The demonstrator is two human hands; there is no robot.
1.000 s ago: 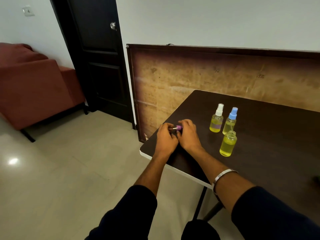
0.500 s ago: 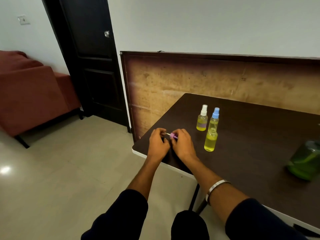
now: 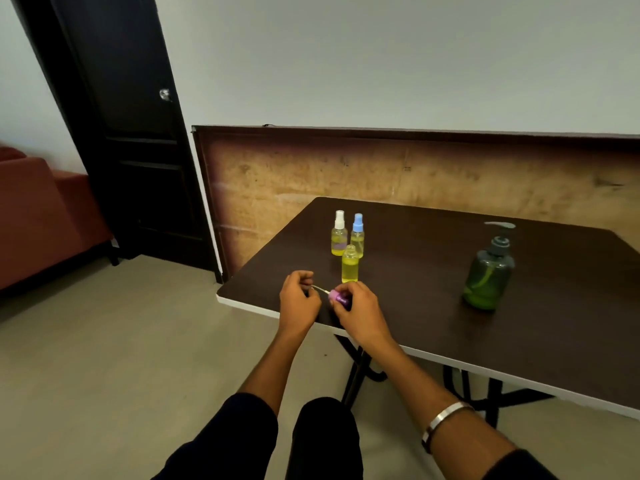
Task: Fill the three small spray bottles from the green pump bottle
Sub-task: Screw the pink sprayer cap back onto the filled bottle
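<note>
Three small spray bottles stand on the table (image 3: 450,271): the white-capped bottle (image 3: 339,233) and blue-capped bottle (image 3: 357,235) are closed, while the uncapped bottle (image 3: 349,264) stands open-necked, upright, just beyond both hands. The right hand (image 3: 360,311) has a closed grip on the purple spray cap (image 3: 338,297); the left hand (image 3: 299,301) pinches its thin dip tube (image 3: 320,289), which lies roughly level, pointing left. Judged next step: turn the tube downward and enter the open neck, directly ahead of the right hand, which is nearer. The green pump bottle (image 3: 489,275) stands well right of both hands.
</note>
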